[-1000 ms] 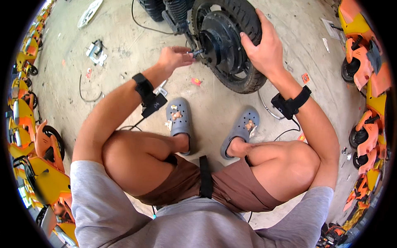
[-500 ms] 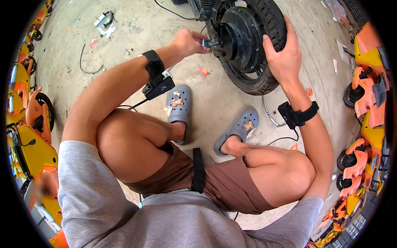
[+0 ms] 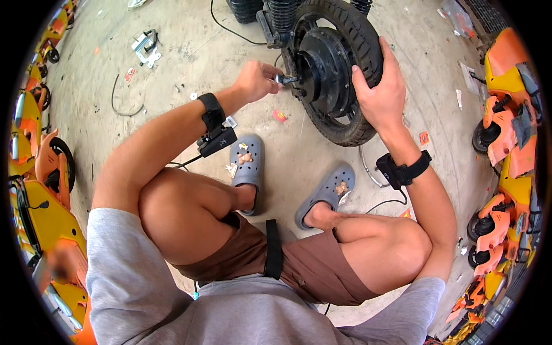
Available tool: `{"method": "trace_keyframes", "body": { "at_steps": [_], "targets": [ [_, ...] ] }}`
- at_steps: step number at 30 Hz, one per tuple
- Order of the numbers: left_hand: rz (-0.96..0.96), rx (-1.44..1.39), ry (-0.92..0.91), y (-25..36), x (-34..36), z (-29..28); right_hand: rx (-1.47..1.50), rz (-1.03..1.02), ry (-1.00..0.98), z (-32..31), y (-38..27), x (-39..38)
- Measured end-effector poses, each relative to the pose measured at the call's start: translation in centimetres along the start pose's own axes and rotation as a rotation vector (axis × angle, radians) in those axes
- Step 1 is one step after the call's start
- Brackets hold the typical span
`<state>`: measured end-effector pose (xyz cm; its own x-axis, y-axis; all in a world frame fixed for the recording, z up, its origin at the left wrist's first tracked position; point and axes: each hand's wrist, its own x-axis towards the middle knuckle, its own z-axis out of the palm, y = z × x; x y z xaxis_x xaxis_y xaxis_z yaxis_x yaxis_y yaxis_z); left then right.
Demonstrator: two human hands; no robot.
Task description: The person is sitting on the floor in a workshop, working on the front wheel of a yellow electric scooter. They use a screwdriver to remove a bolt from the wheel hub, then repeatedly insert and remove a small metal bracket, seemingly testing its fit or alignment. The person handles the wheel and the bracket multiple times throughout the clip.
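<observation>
A black wheel with a thick tyre (image 3: 367, 40) and a large hub (image 3: 326, 60) hangs beside a black fork (image 3: 282, 20) at the top centre. My left hand (image 3: 259, 80) is closed on a small silvery metal piece (image 3: 278, 79) at the axle, left of the hub; its exact kind is hard to make out. My right hand (image 3: 380, 92) grips the tyre's right side, thumb toward the hub and fingers along the tread.
Rows of orange and yellow scooters (image 3: 506, 132) line both sides. On the concrete floor (image 3: 172, 115) lie a metal bracket (image 3: 146, 49), black cables (image 3: 121, 109), a silvery hose (image 3: 371, 175) and scraps. My feet in grey clogs (image 3: 246, 161) stand below the wheel.
The view has shifted over the last second, moving wheel and scooters within the picture. Both hands keep their holds at the axle and the tyre, with little visible change.
</observation>
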<state>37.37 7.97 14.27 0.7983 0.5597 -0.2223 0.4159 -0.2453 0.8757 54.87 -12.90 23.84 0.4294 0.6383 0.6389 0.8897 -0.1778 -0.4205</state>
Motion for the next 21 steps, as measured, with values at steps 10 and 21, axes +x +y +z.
{"method": "trace_keyframes", "body": {
  "at_steps": [10,21],
  "targets": [
    [0.018,0.01,-0.011,1.5,-1.0,0.0,-0.007,0.037,-0.008,-0.2,-0.2,-0.1],
    [0.02,-0.003,-0.032,1.8,-1.2,0.0,-0.007,0.049,-0.014,-0.2,-0.3,0.1]
  ]
}}
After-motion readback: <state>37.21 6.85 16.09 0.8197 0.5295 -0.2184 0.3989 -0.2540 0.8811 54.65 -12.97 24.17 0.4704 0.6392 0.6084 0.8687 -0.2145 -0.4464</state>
